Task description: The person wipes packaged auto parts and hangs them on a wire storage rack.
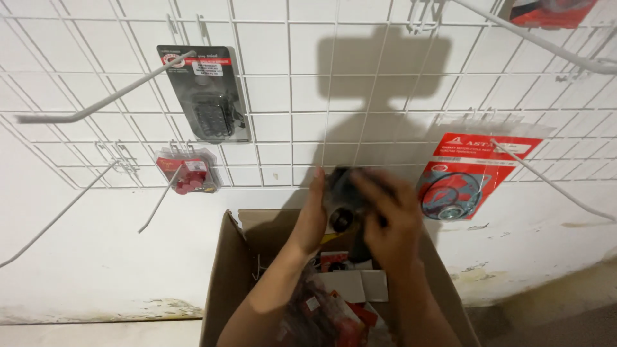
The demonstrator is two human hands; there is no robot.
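Both my hands are raised over an open cardboard box (222,276) in front of a white wire grid wall (289,96). Between them is a small clear packet holding a dark round part (340,209). My left hand (313,215) grips its left side with fingers pointing up. My right hand (389,215) holds its right side from the front; the image is blurred here. The box holds several more red, white and black packets (347,289).
On the grid hang a black blister pack (209,96), a small packet of red parts (187,172), a red packet with ring gaskets (469,177) and a red pack at the top right (546,11). Long white hooks (96,106) jut out from the grid towards me.
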